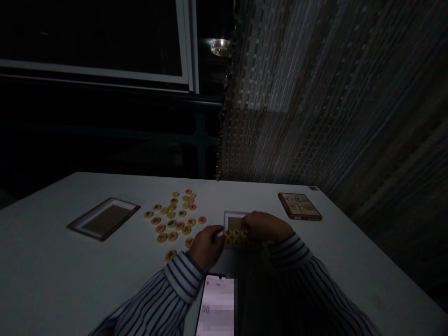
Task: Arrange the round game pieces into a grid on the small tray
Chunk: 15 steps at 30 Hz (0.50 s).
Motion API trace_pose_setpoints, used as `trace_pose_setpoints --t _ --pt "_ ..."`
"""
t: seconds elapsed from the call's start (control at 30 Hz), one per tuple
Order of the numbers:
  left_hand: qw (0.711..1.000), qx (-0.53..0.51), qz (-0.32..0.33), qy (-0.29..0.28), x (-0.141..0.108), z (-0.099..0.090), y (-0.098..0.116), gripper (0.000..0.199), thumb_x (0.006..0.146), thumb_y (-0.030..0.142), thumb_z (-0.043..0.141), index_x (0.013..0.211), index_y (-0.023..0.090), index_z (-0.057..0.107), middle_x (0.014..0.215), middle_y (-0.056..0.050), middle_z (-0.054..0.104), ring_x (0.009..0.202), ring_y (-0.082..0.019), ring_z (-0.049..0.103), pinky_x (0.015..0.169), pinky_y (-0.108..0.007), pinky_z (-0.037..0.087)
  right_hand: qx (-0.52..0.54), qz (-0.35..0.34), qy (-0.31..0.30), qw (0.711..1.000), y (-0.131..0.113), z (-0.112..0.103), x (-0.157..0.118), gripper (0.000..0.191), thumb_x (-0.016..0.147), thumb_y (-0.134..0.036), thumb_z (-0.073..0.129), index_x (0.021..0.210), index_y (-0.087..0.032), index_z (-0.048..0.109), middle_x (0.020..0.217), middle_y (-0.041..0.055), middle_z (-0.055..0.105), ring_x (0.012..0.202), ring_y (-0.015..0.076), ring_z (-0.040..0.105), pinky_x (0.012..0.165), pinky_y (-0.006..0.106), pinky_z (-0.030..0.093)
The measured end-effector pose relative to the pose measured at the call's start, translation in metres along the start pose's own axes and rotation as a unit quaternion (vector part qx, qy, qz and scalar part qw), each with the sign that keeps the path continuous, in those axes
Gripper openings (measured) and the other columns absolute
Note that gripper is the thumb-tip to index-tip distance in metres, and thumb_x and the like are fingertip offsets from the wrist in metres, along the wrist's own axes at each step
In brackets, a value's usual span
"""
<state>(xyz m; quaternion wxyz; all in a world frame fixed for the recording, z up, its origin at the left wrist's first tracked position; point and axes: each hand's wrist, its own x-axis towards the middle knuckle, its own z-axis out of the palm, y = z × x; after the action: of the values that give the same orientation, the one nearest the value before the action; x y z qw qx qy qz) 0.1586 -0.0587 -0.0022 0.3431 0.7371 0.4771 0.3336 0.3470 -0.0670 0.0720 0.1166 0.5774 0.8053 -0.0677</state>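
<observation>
A small open box [238, 213] with a pale rim lies on the white table in front of me. Rows of round Chinese chess pieces [236, 239] fill its near part, dark characters upward. My left hand [207, 247] is closed on the box's left edge, thumb close to the pieces. From the right, my right hand [268, 227] reaches over the box, fingertips pinched at a chess piece [244, 234] at the end of the upper row; the fingers partly cover it. Left of the box, several loose pieces [171, 224] with red or dark characters lie scattered.
An open box lid or tray [105, 218] lies at the left of the white table [80, 275]. A printed flat box [300, 206] is at the back right. A lit phone [215, 305] lies close to me. Behind hangs a bead curtain [280, 93]; the room is dark.
</observation>
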Motion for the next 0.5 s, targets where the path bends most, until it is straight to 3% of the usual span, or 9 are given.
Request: trace_pose_setpoints --t 0.5 --pt "0.999 0.044 0.006 -0.022 0.0002 0.0010 -0.0024 0.033 0.075 0.025 0.048 0.102 0.011 0.061 0.093 -0.010 0.066 0.079 -0.017 0.061 0.075 -0.031 0.047 0.005 0.015 -0.024 1.000 0.0000 0.0006 0.0013 0.030 0.069 -0.019 0.050 0.095 -0.017 0.063 0.094 0.0115 0.065 0.082 0.0211 0.061 0.061 0.026 0.041"
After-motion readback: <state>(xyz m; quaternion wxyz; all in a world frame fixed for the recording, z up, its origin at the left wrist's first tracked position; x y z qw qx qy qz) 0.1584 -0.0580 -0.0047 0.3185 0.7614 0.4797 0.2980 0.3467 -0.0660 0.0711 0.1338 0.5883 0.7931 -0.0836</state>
